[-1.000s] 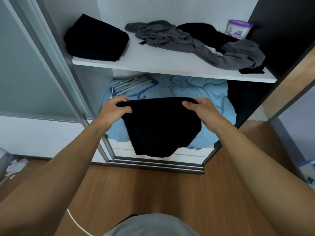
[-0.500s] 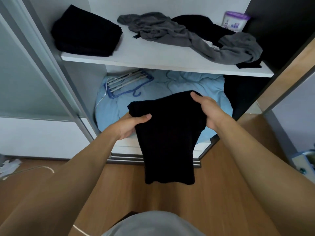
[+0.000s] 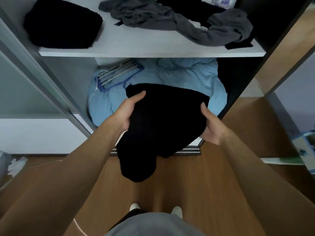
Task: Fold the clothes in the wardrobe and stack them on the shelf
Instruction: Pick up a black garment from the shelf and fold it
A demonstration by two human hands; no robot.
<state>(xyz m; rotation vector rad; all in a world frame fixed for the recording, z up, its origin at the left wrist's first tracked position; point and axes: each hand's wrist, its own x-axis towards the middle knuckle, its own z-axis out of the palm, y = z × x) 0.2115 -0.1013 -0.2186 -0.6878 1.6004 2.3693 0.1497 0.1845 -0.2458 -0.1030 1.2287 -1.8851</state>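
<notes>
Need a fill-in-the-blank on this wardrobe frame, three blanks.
The left hand and right hand both grip a garment whose colour is ___.
The folded black pile sits at the ___ end of the shelf.
The hangers lie on bedding coloured ___.
Missing words: black; left; blue.

**What else is in view**

The compartment under the shelf is filled by a crumpled light-blue quilt, and a bundle of hangers is laid on its back left part. A purple-and-white tub is set at the shelf's back right corner. Crumpled white paper is seen at the left edge of the wooden floor.
</notes>
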